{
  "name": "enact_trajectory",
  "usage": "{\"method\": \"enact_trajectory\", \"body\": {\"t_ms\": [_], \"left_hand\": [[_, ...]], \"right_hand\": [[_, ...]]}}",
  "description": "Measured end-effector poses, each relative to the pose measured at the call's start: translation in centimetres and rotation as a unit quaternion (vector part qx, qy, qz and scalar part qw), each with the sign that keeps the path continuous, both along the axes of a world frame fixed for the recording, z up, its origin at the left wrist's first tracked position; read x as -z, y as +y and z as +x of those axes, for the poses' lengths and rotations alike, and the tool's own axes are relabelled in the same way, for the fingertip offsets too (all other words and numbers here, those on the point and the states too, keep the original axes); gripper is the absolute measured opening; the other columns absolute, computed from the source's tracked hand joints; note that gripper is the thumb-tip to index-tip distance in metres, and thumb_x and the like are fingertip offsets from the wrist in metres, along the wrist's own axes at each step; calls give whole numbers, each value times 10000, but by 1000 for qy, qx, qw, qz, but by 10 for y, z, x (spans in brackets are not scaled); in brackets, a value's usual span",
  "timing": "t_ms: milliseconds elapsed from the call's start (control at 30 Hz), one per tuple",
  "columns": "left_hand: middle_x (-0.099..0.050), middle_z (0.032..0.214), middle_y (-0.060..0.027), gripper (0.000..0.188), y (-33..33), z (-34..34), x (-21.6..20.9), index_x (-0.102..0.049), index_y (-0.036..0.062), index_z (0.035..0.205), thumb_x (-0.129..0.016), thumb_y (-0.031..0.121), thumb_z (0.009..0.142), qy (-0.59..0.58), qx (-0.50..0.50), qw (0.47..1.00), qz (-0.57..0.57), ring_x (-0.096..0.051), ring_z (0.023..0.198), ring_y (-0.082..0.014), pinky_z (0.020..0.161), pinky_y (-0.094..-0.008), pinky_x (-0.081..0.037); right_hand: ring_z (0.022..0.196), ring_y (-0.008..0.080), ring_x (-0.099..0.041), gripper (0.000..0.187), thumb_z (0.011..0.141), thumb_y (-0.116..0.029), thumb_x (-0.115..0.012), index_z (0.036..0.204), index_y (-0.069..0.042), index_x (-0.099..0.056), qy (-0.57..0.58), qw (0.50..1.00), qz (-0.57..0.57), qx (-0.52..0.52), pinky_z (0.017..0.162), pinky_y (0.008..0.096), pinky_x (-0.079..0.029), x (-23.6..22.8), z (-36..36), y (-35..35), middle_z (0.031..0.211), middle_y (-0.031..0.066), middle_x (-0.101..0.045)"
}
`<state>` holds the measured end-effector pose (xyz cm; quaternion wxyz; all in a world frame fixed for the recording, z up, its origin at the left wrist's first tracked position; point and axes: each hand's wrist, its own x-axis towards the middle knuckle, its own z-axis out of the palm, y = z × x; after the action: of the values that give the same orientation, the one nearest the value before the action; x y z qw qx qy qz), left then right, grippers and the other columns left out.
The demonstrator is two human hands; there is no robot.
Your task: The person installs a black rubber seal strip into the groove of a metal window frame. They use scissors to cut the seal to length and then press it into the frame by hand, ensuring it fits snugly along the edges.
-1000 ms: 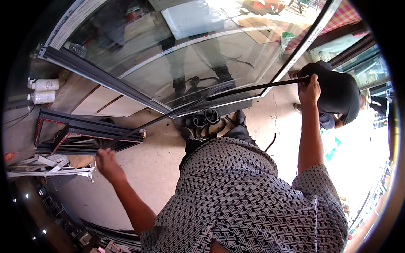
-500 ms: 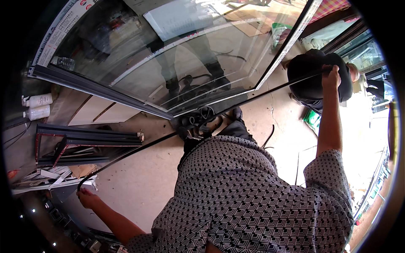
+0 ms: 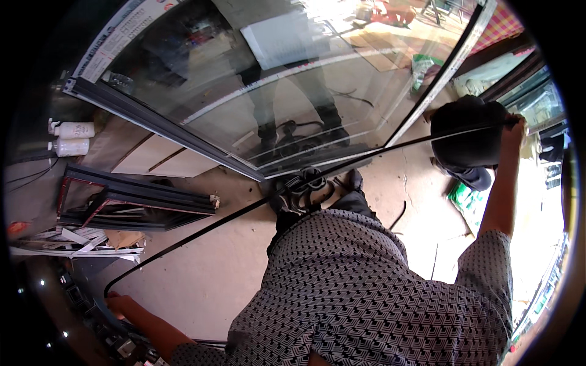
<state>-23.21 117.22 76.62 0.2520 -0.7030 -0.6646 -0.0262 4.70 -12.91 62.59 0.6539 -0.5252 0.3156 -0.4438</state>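
Note:
A long black rubber strip (image 3: 207, 227) stretches across the whole head view in front of my body. My left hand (image 3: 118, 305) is closed on its end at the lower left, where the strip curves down. At the upper right, with my arm held far out, my right hand (image 3: 516, 127) grips the other end. Beyond the strip's middle leans a large glass pane in a dark frame (image 3: 165, 133). Loose loops of black strip (image 3: 312, 178) lie by my feet, below the pane's lower corner.
Dark frame pieces (image 3: 152, 198) and white scraps (image 3: 85, 238) are piled at the left, near two white bottles (image 3: 73, 129). A person in dark clothes (image 3: 467, 131) crouches at the right, beside a green bag (image 3: 465, 198). A short black strip piece (image 3: 400, 215) lies on the floor.
My right hand has moved outward to the right and slightly down. My left hand is a little lower. The strip between them now looks straighter, and the whole view has shifted.

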Motion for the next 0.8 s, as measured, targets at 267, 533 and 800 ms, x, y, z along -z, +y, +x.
{"method": "enact_trajectory", "body": {"t_ms": [267,533,800], "left_hand": [[-767,1073,-55,286,85,-28,-6,-711,143,1023,-583,396,984,-260,-21,956,131,-732,884,-242,779,-402,-597],[-790,933,-85,400,111,-25,-42,-787,62,821,-723,454,864,-618,47,741,261,-731,859,-292,829,-416,-563],[-780,1034,-104,414,140,-1,-80,-766,31,903,-720,443,898,-586,70,767,252,-723,953,-282,849,-404,-561]], "right_hand": [[767,258,-550,414,1076,-466,-432,905,-107,-544,14,994,-16,-109,791,531,-500,-77,25,-115,815,49,-562],[683,239,-596,297,1027,-295,-502,835,-72,-543,8,986,-164,35,635,437,-524,-134,9,-90,774,84,-607],[655,228,-641,242,970,-234,-567,796,-65,-587,-26,972,-227,57,579,380,-542,-158,-15,-110,756,95,-652]]}}
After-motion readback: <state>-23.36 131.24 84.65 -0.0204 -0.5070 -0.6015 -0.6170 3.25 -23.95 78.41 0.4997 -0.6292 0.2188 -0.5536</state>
